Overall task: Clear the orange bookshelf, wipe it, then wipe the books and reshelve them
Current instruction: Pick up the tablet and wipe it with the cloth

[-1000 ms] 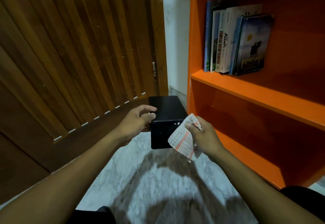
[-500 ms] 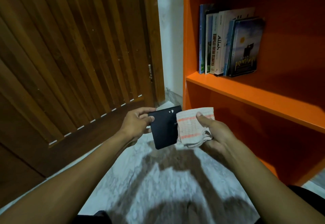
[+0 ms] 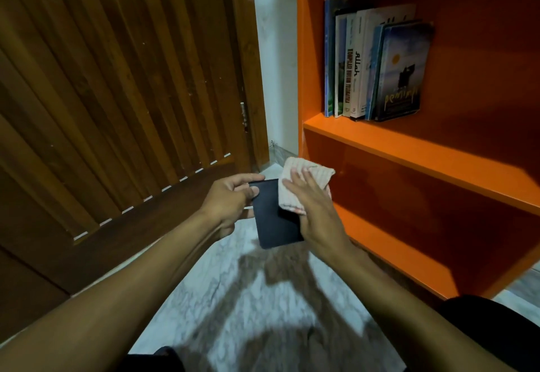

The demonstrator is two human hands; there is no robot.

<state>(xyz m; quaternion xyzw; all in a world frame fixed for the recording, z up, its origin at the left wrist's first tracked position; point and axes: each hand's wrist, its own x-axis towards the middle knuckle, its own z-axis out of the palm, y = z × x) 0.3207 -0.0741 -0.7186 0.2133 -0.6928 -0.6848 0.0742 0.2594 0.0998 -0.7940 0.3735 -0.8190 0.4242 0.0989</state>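
The left hand point(image 3: 230, 199) grips the near-left edge of a black book point(image 3: 273, 219), fingers point(image 3: 248, 179) curled over its top edge and thumb on the cover, holding it in the air above the marble floor point(image 3: 233, 298). The right hand point(image 3: 314, 211) lies flat on a striped cloth point(image 3: 295, 184), its fingers straight and pressing the cloth against the upper right part of the book's cover (the cloth is pale with reddish stripes and bunches out past the fingertips). Both are just in front of the orange bookshelf point(image 3: 423, 152), near its left upright. On the shelf board above, a row of books point(image 3: 377, 65) stands upright against the left wall, the rightmost one leaning with its dark blue cover facing out. A slatted wooden door point(image 3: 117, 79) fills the left side of the scene.
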